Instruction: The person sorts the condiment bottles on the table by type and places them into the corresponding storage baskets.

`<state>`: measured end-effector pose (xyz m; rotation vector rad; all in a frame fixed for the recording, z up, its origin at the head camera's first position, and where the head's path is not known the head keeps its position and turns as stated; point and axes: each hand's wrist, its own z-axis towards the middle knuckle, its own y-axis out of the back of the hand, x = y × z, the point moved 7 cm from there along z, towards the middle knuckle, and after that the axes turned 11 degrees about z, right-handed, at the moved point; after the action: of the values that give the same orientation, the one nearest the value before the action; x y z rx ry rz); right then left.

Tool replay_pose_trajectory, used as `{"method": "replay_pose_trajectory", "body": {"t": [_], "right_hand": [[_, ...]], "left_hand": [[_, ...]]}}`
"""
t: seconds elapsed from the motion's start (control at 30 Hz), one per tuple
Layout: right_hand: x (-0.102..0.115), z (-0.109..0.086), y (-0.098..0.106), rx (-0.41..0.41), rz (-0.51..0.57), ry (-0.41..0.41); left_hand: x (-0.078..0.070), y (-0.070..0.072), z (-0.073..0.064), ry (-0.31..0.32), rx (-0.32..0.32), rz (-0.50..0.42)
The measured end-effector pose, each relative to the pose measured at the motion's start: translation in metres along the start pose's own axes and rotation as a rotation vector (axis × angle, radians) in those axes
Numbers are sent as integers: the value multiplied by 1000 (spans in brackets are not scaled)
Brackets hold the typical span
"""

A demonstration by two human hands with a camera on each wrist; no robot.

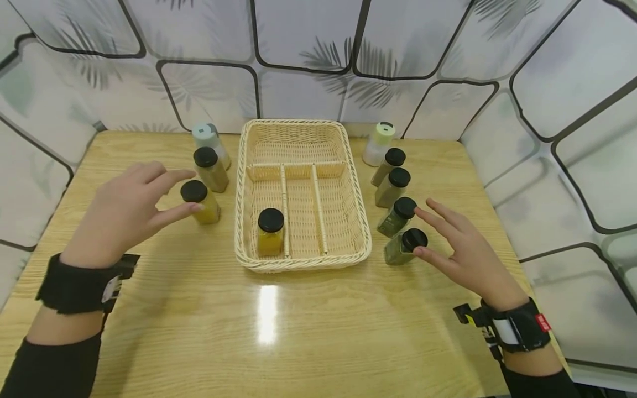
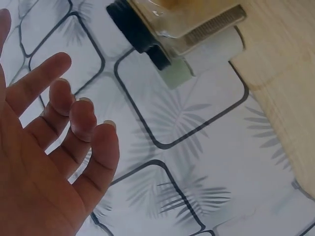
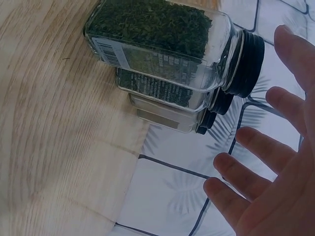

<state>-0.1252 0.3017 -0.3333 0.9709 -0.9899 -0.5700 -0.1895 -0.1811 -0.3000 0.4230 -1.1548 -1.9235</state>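
Wood-grain table [image 1: 308, 348] carries wicker basket [image 1: 303, 265], divided into compartments. Left hand [image 1: 126, 207]: fingers loose, grasping nothing, thumb and index parted near yellow jar [image 1: 211, 213], left of basket. Right hand [image 1: 465, 249]: fingers spread, released, just beside nearest green-herb jar [image 1: 395, 251], right of basket. Other jars, smaller in view: second yellow jar [image 1: 270, 243] upright in basket's near left compartment; green-lidded jar [image 1: 375, 152] at far end of right row.

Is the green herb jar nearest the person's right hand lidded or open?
Lidded: the right wrist view shows a black lid covering the mouth of the green herb jar, herbs visible through its clear side.
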Motion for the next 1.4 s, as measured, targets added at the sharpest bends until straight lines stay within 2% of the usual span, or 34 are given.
{"method": "replay_pose_trajectory", "body": {"t": [0.13, 0.37, 0.63, 0.77, 1.03, 1.4], "right_hand": [[0, 1, 0, 3, 5, -3], [-2, 1, -2, 9, 11, -6], [-1, -1, 2, -14, 12, 0], [-1, 0, 3, -10, 8, -2], [-2, -2, 2, 0, 11, -12], [-5, -4, 1, -5, 19, -16]], "left_hand": [[9, -13, -5, 44, 66, -7], [23, -36, -11, 132, 225, -45], [31, -52, -10, 176, 319, -67], [32, -60, -10, 189, 344, -76], [30, -74, -12, 195, 354, -93], [28, -83, -11, 211, 356, -113]]}}
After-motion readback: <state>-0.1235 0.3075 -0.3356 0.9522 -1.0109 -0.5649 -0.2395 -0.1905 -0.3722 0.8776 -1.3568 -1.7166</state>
